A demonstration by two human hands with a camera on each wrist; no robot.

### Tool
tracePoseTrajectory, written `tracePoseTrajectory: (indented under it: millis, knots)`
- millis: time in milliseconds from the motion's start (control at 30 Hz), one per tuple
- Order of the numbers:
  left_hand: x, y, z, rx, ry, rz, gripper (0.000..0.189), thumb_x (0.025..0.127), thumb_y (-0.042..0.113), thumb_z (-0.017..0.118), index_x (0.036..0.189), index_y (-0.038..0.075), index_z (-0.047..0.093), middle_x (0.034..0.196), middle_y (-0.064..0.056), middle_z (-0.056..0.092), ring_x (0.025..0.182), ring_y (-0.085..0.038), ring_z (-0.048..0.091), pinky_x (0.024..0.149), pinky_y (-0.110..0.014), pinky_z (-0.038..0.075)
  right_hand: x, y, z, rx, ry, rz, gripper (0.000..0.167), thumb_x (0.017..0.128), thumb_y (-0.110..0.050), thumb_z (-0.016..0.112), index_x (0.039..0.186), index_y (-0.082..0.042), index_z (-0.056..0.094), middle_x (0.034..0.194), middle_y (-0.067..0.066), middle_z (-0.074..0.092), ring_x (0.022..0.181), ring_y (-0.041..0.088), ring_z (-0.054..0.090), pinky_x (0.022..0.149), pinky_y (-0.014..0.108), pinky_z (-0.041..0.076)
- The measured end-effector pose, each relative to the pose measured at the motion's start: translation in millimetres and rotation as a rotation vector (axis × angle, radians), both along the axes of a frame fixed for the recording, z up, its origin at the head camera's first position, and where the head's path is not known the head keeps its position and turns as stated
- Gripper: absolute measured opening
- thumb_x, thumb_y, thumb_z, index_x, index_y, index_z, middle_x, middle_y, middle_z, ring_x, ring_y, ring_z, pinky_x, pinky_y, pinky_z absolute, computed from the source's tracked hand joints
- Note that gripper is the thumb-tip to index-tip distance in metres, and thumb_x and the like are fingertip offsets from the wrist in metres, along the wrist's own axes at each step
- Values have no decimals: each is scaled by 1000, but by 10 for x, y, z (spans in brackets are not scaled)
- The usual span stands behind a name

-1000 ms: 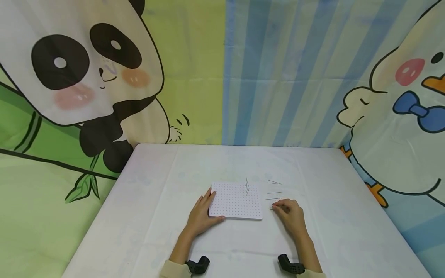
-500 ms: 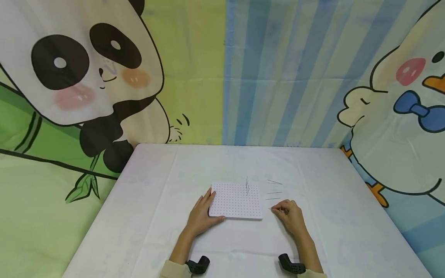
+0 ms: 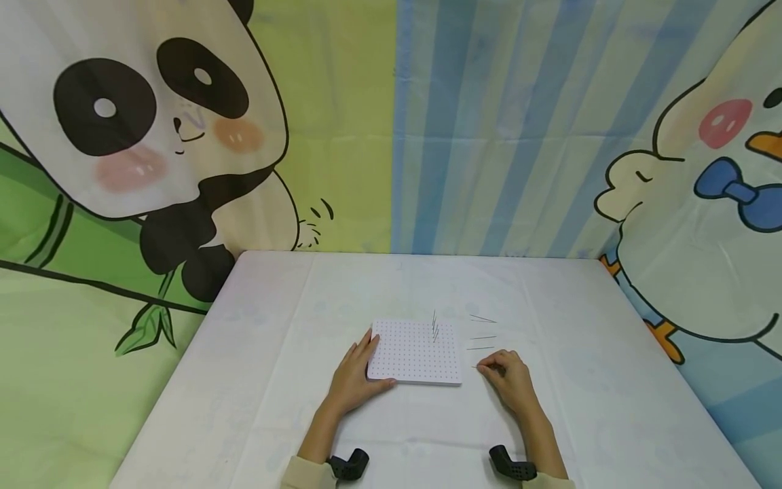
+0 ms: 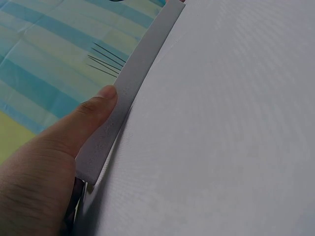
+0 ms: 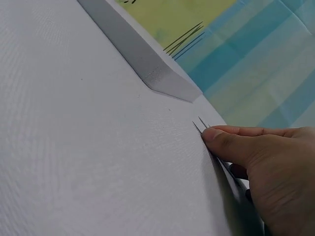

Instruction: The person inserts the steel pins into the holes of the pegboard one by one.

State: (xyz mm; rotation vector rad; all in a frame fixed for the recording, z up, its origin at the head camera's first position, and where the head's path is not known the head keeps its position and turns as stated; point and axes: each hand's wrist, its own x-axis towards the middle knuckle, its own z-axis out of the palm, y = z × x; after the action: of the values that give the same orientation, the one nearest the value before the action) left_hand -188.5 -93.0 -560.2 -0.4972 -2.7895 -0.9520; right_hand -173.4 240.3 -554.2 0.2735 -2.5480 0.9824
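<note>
A white board with a grid of small holes (image 3: 409,360) lies on the white-covered table. Several thin needles (image 3: 434,331) stand upright in a row in its right part. My left hand (image 3: 354,370) rests against the board's near left corner, its thumb (image 4: 101,105) along the front side and its straight fingers along the left side. To the right of the board, my right hand (image 3: 512,380) pinches a thin needle (image 5: 197,127) between thumb and forefinger, low at the tabletop. Only the needle's tip shows past the fingertips; the other fingers are curled under.
Several more needles (image 3: 482,337) lie loose on the tablecloth (image 3: 568,319) right of the board, beyond my right hand. A cartoon-printed curtain (image 3: 489,136) hangs behind the table's far edge. Black wrist-worn devices (image 3: 350,465) sit at both wrists.
My right fingers have shifted slightly at the needle and drawn closer together. The left hand, the board and the standing needles stay where they were.
</note>
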Motion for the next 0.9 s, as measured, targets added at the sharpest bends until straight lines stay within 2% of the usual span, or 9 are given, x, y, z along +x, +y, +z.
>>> tracePoseTrajectory:
  millis: [167, 333, 567, 767, 900]
  knots:
    - [5, 3, 9, 3, -3, -4, 99, 67, 61, 71, 144, 10, 34, 151, -6, 23, 134, -33, 25, 107, -48, 24, -4, -8, -6, 13, 0, 3, 8, 76, -10, 74, 79, -15, 69, 79, -10, 61, 75, 9, 47, 63, 26, 44]
    - [8, -1, 13, 10, -1, -7, 99, 67, 60, 71, 144, 10, 34, 151, -5, 23, 135, -31, 25, 108, -47, 23, -29, -68, 2, -27, 57, -1, 7, 79, -8, 72, 83, -13, 68, 78, -9, 60, 72, 8, 47, 60, 23, 43]
    - [8, -5, 34, 6, 10, -8, 98, 67, 60, 71, 143, 10, 34, 151, -6, 24, 134, -32, 26, 107, -48, 25, -96, -221, 88, -199, 97, -14, 4, 85, -10, 66, 88, -9, 66, 79, -4, 63, 65, 7, 50, 55, 18, 41]
    - [12, 0, 38, 12, -5, -1, 98, 67, 60, 72, 144, 11, 34, 151, -5, 23, 133, -36, 26, 106, -50, 26, -153, -376, 109, -387, 69, -46, 12, 88, -20, 63, 91, -8, 64, 77, -1, 63, 68, 12, 57, 61, 16, 45]
    - [16, 5, 39, 13, -5, 0, 98, 67, 59, 72, 143, 11, 34, 151, -5, 23, 133, -36, 26, 106, -50, 26, -193, -487, 109, -497, 90, -29, 14, 88, -18, 63, 93, -5, 63, 76, 2, 64, 69, 16, 61, 65, 15, 47]
